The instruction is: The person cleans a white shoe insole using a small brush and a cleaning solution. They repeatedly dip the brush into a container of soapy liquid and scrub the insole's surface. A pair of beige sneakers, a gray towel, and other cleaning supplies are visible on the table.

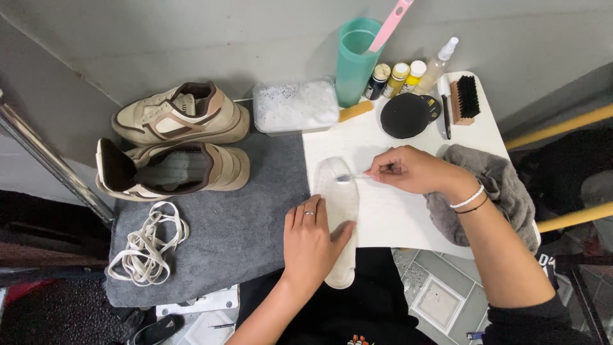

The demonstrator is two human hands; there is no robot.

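Observation:
A white shoe insole (338,198) lies lengthwise on a white mat (396,211) in front of me. My left hand (311,239) lies flat on the insole's lower half and presses it down. My right hand (408,169) pinches a small brush with a thin handle (353,177); its bristle head touches the insole's upper part. Two beige and brown sneakers (182,118) (172,169) without laces sit on a grey towel (223,236) to the left. A bundle of cream laces (148,246) lies on the towel's near left corner.
Behind the mat stand a clear tub of foamy water (295,106), a teal cup (356,61) with a pink handle in it, small bottles (397,78), a spray bottle (437,65), a round black lid (405,115) and a wooden brush (465,99). A grey rag (501,185) lies under my right wrist.

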